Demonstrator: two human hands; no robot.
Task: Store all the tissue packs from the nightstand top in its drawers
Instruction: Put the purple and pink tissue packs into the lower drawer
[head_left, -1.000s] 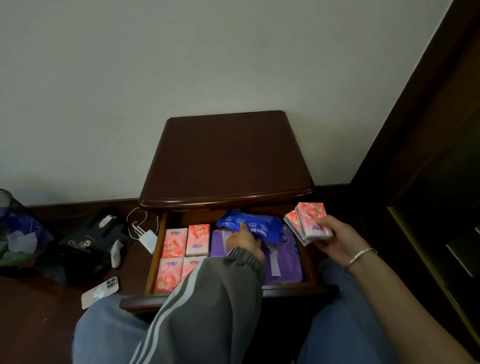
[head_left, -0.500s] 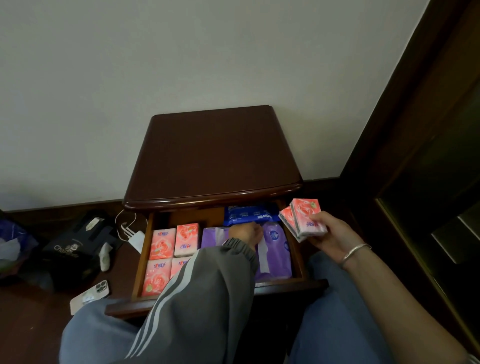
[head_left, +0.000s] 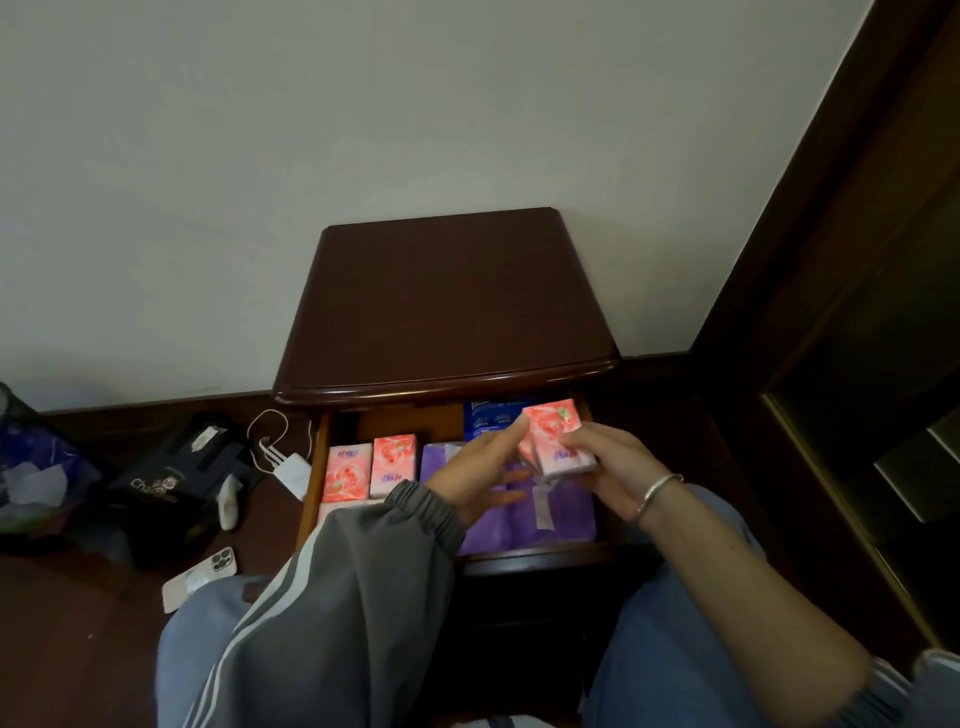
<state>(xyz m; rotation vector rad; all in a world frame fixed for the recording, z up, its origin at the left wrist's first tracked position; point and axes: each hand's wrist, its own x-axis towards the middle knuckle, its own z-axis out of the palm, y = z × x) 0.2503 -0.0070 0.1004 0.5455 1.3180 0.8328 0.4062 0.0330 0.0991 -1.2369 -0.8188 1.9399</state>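
The dark wooden nightstand (head_left: 447, 306) has a bare top, and its upper drawer (head_left: 313, 470) is pulled out. Pink tissue packs (head_left: 371, 465) lie in the drawer's left part, a purple pack (head_left: 524, 514) fills the right part, and a blue pack (head_left: 491, 418) sits at the back. My right hand (head_left: 602, 462) grips a small stack of pink tissue packs (head_left: 553, 439) above the purple pack. My left hand (head_left: 480, 470) hovers over the drawer with fingers spread, its fingertips touching the left side of that stack. My sleeve hides the drawer's front left.
On the floor to the left lie a white charger with cable (head_left: 291, 470), a black box (head_left: 166, 486), a phone (head_left: 200, 574) and a bin (head_left: 26, 467). A dark wooden frame (head_left: 831, 260) rises on the right. My knees are close to the drawer front.
My left hand left the blue pack at the drawer's back and rose toward the pink stack. My right hand moved the stack left, over the drawer.
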